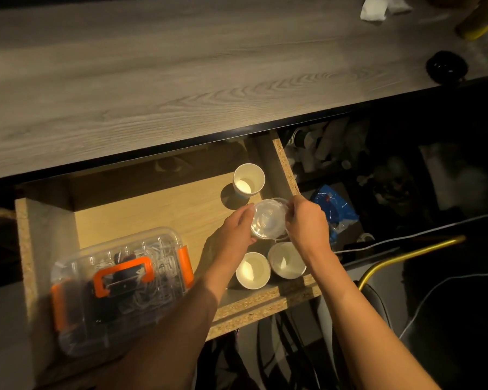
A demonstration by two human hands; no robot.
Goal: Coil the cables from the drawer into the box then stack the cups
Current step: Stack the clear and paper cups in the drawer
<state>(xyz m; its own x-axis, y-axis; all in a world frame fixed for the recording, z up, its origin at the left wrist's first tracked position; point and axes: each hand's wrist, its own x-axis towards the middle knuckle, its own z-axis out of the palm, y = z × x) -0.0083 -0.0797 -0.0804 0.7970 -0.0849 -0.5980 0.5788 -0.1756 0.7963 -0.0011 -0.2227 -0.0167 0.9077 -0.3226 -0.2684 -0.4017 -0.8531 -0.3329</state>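
Over the open drawer [141,209]: clear cup [269,218] pinched at opposite rims by left hand [233,235] and right hand [307,223], paper cups [249,180] just beyond and below for stacking, closed cable box [119,282] left.

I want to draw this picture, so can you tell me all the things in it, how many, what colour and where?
paper cups: three, white, standing open in the drawer, one at the back, two at the front
clear cup: one, see-through, held above the drawer between both hands
box: one, clear with orange handle and clips, lid shut, cables inside, at the drawer's front left
drawer: one, light wood, pulled open
desk: one, grey wood, above the drawer
blue bag: one, right of the drawer
white paper: crumpled, desk's far right
left hand: grip on the clear cup
right hand: grip on the clear cup
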